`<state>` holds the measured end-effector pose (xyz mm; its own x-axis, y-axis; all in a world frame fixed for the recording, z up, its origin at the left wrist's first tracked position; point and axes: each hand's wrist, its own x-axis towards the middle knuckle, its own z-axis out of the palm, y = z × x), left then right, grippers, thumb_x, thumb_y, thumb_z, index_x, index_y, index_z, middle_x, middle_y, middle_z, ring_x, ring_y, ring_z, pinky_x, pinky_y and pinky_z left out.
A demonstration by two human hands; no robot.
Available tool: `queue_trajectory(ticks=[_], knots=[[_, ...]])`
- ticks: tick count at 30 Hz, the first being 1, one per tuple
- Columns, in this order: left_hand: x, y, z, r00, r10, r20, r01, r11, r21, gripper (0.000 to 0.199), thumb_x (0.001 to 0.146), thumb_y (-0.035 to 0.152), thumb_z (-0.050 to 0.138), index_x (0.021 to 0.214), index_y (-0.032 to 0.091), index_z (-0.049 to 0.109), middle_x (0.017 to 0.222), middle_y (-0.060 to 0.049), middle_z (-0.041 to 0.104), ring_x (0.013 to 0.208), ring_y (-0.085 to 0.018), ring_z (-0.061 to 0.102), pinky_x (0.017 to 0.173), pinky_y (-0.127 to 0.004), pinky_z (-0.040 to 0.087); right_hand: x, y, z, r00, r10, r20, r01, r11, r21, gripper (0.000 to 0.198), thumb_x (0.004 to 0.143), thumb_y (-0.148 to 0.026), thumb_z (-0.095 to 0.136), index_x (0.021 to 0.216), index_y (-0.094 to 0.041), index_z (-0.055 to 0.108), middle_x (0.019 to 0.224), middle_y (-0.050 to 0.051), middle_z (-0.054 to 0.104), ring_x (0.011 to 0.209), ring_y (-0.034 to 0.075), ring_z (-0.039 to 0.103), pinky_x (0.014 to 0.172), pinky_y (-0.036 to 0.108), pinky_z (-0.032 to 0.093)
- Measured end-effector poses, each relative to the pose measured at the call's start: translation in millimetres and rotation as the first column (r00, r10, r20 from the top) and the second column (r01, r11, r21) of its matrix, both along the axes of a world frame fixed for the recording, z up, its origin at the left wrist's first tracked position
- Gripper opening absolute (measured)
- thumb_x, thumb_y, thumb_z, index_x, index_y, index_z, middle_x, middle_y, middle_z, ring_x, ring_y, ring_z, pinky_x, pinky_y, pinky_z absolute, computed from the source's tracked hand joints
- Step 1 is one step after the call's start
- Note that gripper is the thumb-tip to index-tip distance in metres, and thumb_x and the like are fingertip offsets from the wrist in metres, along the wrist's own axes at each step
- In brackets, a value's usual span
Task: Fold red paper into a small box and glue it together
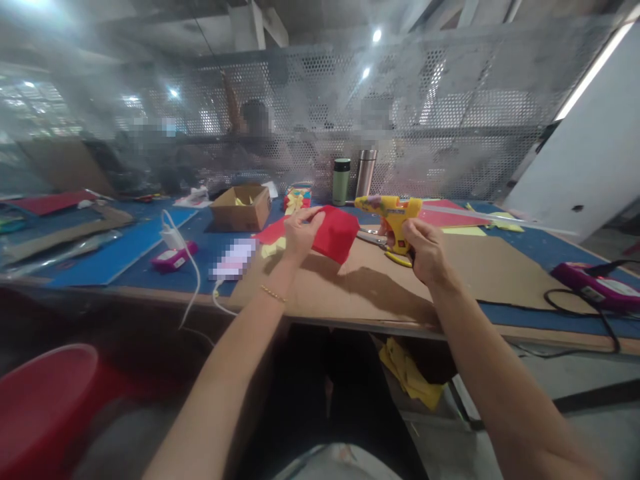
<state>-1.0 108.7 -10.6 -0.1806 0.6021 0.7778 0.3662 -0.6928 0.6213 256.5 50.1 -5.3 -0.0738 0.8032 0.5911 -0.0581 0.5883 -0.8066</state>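
Pinched in my left hand [301,235] is a red piece of felt-like sheet [336,235], held up above a brown cardboard sheet [310,293]. My right hand [424,248] is wrapped round the handle of a yellow glue gun [395,217]. Its nozzle points left, just above the red piece and apart from it. A long clear glue stick [480,215] sticks out of the gun's back. Below the gun lie pliers with yellow handles [399,259] and a metal tool that looks like scissors [371,237].
An open cardboard box [241,210] stands at the back left, beside a small decorated box [299,198]. Further back are a green flask [341,181] and a steel flask [367,172]. Purple power strips [174,257] with cables lie at both sides. A red stool [50,393] is at lower left.
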Motion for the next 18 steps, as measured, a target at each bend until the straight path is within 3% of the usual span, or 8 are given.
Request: queue_trajectory(ticks=[6,10,15,18], knots=[[0,-1,2.8,0.995,-0.01,0.103,0.016,0.998,-0.059,0.009,0.089,0.03,0.078,0.089,0.024,0.085,0.092,-0.003,0.085,0.088,-0.02,0.077,0.089,-0.036,0.063,37,-9,8,0.984,-0.169,-0.052,0.169,0.986,-0.002,0.053,0.083,-0.072,0.075,0.069,-0.022,0.064,0.065,0.005,0.06,0.058,0.015,0.049,0.054,0.032,0.035],[-1,6,4.2,0.99,0.005,0.144,0.005,0.997,-0.071,0.007,0.086,0.027,0.079,0.087,0.024,0.085,0.084,-0.001,0.082,0.082,-0.017,0.075,0.084,-0.031,0.061,80,-18,16,0.93,-0.365,0.043,0.364,0.931,0.036,0.058,0.08,-0.079,0.072,0.067,-0.022,0.063,0.064,0.006,0.059,0.059,0.015,0.045,0.057,0.035,0.032],[-4,17,2.9,0.986,0.041,0.164,-0.042,0.999,0.002,0.008,0.084,0.021,0.077,0.08,0.024,0.083,0.081,0.0,0.08,0.082,-0.017,0.073,0.085,-0.03,0.06,142,-16,16,0.762,-0.522,0.384,0.526,0.844,0.104,0.058,0.089,-0.077,0.063,0.075,-0.021,0.068,0.068,0.004,0.058,0.064,0.016,0.048,0.062,0.033,0.036],[-4,13,4.6,0.99,0.043,0.132,-0.052,0.996,0.07,0.009,0.086,0.023,0.075,0.081,0.024,0.083,0.08,-0.001,0.079,0.079,-0.017,0.072,0.083,-0.032,0.059,166,-6,4,0.628,-0.587,0.51,0.575,0.792,0.203,0.043,0.091,-0.06,0.069,0.072,-0.022,0.067,0.07,0.005,0.062,0.069,0.019,0.052,0.067,0.034,0.037]])
